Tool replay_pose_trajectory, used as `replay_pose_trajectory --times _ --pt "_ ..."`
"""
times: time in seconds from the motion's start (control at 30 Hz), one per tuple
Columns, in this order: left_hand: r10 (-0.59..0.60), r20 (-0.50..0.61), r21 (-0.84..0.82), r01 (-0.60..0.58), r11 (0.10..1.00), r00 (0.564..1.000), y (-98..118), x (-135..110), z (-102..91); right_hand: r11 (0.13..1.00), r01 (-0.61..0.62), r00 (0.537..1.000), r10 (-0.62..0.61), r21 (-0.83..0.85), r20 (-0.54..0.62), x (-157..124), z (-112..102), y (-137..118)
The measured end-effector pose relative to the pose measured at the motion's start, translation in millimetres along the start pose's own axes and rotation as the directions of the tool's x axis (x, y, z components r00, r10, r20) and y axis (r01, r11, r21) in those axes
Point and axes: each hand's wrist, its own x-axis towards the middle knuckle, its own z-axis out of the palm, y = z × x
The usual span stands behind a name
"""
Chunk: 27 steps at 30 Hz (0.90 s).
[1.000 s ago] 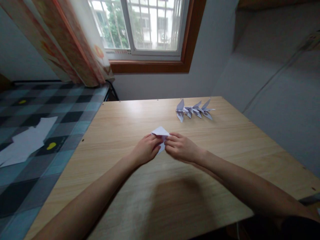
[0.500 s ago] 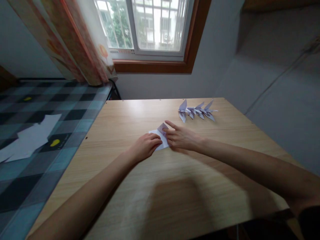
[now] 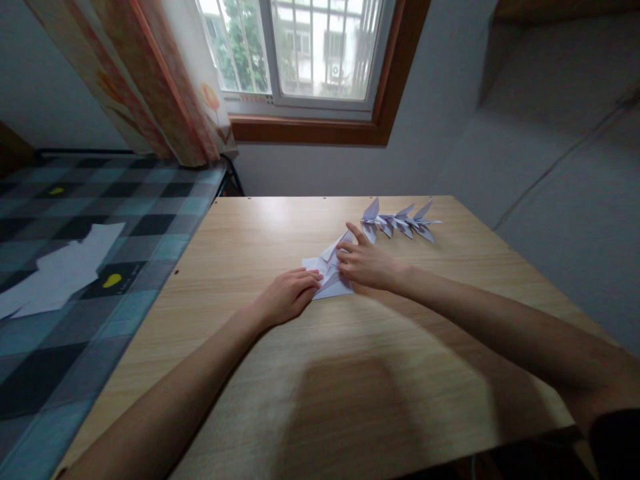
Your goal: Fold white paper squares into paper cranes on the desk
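Observation:
A partly folded sheet of white paper (image 3: 336,283) lies on the wooden table in front of me, with crease lines and a raised flap toward its upper right. My left hand (image 3: 293,293) rests flat on the sheet's left side, fingertips pressing it down. At the right edge, my right hand (image 3: 367,263) has its fingers bent onto the flap, the index finger reaching up past it. Part of the flap is hidden under those fingers. Just beyond the right hand sits a row of folded paper leaves (image 3: 400,221), joined like a branch.
Left of the table (image 3: 240,373) is a surface with a checked cover (image 3: 165,225), where several white paper sheets (image 3: 70,270) lie. A curtain (image 3: 170,87) hangs beside the barred window (image 3: 320,57). Walls stand behind and to the right.
The paper's flap has been spread wider toward the upper right, showing more of the sheet. My right hand moved slightly up and right; my left hand stays at the left side.

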Motion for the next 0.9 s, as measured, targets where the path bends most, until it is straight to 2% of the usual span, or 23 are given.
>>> replay_pose_trajectory --times 0.17,0.27,0.33,0.37,0.4,0.47,0.5,0.53,0.57,0.6,0.67,0.7,0.77,0.87,0.9 --pt "-0.093 -0.004 0.022 0.093 0.995 0.996 5 -2 -1.7 0.981 -0.141 0.99 0.139 0.133 0.026 7 3 -9" --pt "-0.028 0.0 0.045 0.028 0.999 1.0 5 -3 -0.7 0.955 -0.215 0.975 0.221 0.203 -0.004 6 7 -12" --pt "0.011 -0.005 0.065 -0.011 0.998 1.0 4 -3 0.5 0.915 -0.301 0.939 0.334 0.269 -0.084 3 12 -13" --pt "0.016 -0.008 0.078 -0.016 0.997 1.0 4 -3 1.0 0.875 -0.362 0.896 0.421 0.321 -0.137 1 16 -13" --pt "0.018 -0.008 0.091 -0.017 0.996 1.0 4 -3 1.5 0.818 -0.424 0.834 0.52 0.389 -0.185 -1 22 -13" --pt "0.021 0.005 0.12 -0.021 0.993 1.0 3 -3 2.0 0.644 -0.509 0.667 0.715 0.571 -0.211 -5 35 -15" --pt "0.023 0.014 0.135 -0.025 0.991 1.0 3 -2 2.1 0.545 -0.506 0.601 0.779 0.669 -0.18 -6 43 -17" --pt "0.026 0.022 0.149 -0.029 0.988 0.999 3 -2 2.1 0.438 -0.482 0.558 0.821 0.759 -0.12 -6 50 -19" --pt "0.027 0.031 0.163 -0.031 0.986 0.999 4 -2 2.1 0.32 -0.46 0.529 0.848 0.828 -0.034 -6 57 -22" --pt "0.026 0.041 0.176 -0.033 0.984 0.999 4 -1 1.9 0.228 -0.443 0.52 0.853 0.867 0.042 -5 62 -24" --pt "0.025 0.062 0.192 -0.037 0.981 0.998 7 0 1.1 0.145 -0.447 0.539 0.832 0.883 0.136 -3 68 -28" --pt "0.024 0.073 0.195 -0.037 0.98 0.997 8 0 0.6 0.145 -0.468 0.547 0.822 0.872 0.157 -2 69 -29" --pt "0.025 0.102 0.197 -0.045 0.979 0.995 10 1 -0.8 0.21 -0.529 0.556 0.818 0.822 0.149 0 67 -28" --pt "0.018 0.135 0.207 -0.046 0.977 0.991 13 1 -2.7 0.375 -0.589 0.576 0.816 0.716 0.046 1 61 -25" --pt "0.017 0.139 0.208 -0.046 0.977 0.99 14 0 -2.9 0.436 -0.586 0.598 0.802 0.683 0.001 0 60 -25"
